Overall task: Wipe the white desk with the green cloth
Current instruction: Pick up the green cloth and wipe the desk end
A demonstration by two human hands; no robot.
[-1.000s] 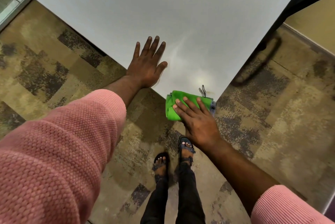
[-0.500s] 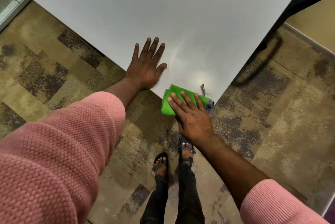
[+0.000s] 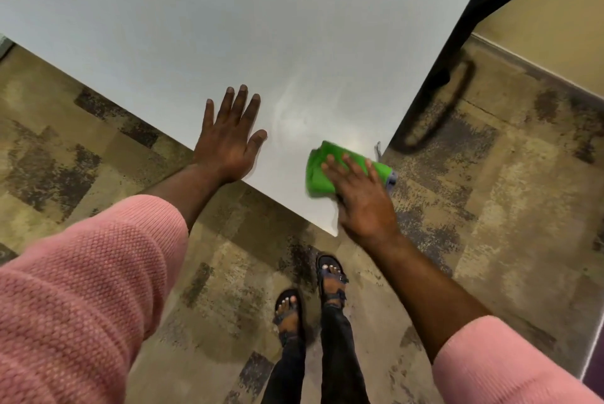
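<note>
The white desk (image 3: 228,17) fills the upper half of the view, and its near corner points toward me. A folded green cloth (image 3: 318,171) lies on that corner, close to the right edge. My right hand (image 3: 362,197) presses flat on the cloth, fingers spread over it, and hides its near part. My left hand (image 3: 228,138) rests flat on the desk at the near left edge, fingers apart, a short way left of the cloth and holding nothing.
Patterned brown carpet (image 3: 490,207) surrounds the desk. A black desk leg and foot bar (image 3: 438,103) stand at the right edge. My feet in sandals (image 3: 313,299) are just below the desk corner. A beige wall (image 3: 555,11) is at the upper right.
My right hand has slid the green cloth to the right and further onto the desk corner. My left hand has stayed flat at the same spot on the desk.
</note>
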